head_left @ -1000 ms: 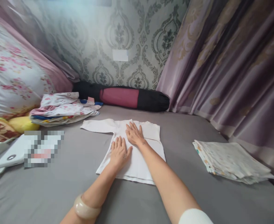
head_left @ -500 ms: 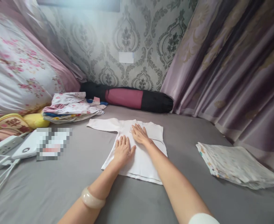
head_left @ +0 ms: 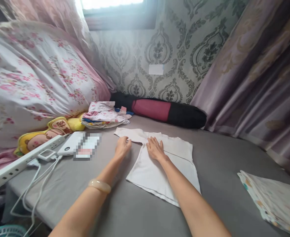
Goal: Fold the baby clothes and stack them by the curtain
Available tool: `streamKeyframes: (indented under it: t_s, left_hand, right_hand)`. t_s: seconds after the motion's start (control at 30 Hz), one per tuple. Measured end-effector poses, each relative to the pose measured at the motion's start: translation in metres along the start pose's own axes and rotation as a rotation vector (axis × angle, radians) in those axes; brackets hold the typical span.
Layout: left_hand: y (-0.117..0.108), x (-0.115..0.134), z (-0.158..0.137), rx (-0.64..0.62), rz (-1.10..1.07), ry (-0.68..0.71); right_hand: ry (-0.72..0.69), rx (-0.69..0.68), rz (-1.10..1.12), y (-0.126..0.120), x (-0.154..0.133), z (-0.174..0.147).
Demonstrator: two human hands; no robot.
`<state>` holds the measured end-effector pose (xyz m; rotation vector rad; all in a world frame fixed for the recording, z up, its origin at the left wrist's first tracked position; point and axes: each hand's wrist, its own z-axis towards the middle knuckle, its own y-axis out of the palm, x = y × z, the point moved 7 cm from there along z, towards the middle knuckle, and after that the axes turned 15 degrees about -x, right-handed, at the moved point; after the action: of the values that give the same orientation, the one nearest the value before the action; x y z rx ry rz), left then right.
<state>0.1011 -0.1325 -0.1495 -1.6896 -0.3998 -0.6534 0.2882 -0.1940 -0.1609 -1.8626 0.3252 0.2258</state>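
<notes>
A white long-sleeved shirt (head_left: 164, 171) lies spread on the grey bed sheet, its right-hand sleeve folded in across the body. My right hand (head_left: 156, 149) rests flat on the upper part of the shirt, fingers stretched out. At the left sleeve (head_left: 132, 133), which points out to the side, my left hand (head_left: 122, 147) has its fingers bent in and closed at the sleeve's lower edge. The fingertips are partly hidden behind the hand. A pale bangle (head_left: 100, 186) circles the left wrist.
Folded clothes (head_left: 105, 115) are piled at back left; a folded patterned cloth (head_left: 275, 200) lies right. A black and maroon roll (head_left: 151, 110) runs along the wall. Left are a power strip (head_left: 24, 161), cables (head_left: 40, 194), a white device (head_left: 69, 144) and a yellow plush (head_left: 53, 131).
My left hand has lifted off the shirt's body and moved to the outstretched sleeve, its fingers closing. My right hand stays flat on the shirt. The view has swung left.
</notes>
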Motion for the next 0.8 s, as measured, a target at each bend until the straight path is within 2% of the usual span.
streamKeyframes:
  t_s: [0.17,0.37,0.57,0.67,0.8]
  left_hand:
    - [-0.026,-0.032,0.021,0.099,0.110,-0.159]
    - [-0.043,-0.044,0.032,0.184,0.120,-0.284]
    - [-0.049,-0.049,0.054,0.104,0.132,-0.342]
    - [-0.050,-0.051,0.065,0.069,0.124,-0.340]
    - [-0.049,-0.060,0.079,0.004,0.005,-0.325]
  right_hand:
    - [0.017,0.102,0.000,-0.002,0.000,0.008]
    - [0.060,0.219,-0.066,-0.008,-0.002,0.014]
    - [0.113,0.276,-0.101,-0.010,-0.004,0.019]
    - [0.125,0.265,-0.104,-0.010,-0.006,0.022]
    - [0.148,0.216,-0.102,-0.010,-0.006,0.026]
